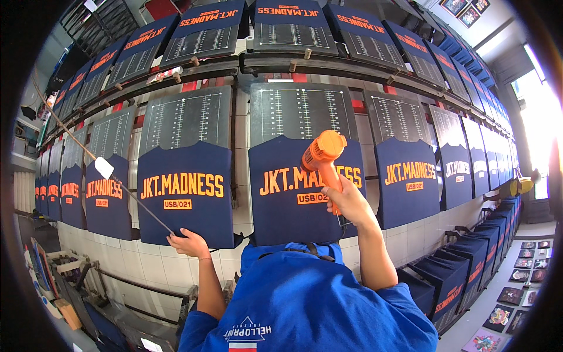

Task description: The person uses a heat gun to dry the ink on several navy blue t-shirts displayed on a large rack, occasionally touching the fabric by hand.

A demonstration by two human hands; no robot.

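My right hand (352, 202) is wrapped round the handle of an orange heat gun (326, 149), held over the navy T-shirt (272, 217) in front of me. That shirt lies on a dark board with ruled white marks (302, 111) and carries orange lettering, partly hidden by the gun. At the lower edge of the neighbouring navy shirt (185, 161) on the left, my left hand (189, 242) is closed on a thin dark cord (143, 205). The cord stretches up to the far left, with a white tag (104, 168) on it. Where it meets the heat gun is not visible.
Rows of similar shirts on boards run left and right; a second row (290, 29) stands beyond a dark metal rail (293, 61). More shirt-covered boards (457, 281) stand behind me at right. Metal framework (141, 296) is at lower left, over pale floor tiles (158, 270).
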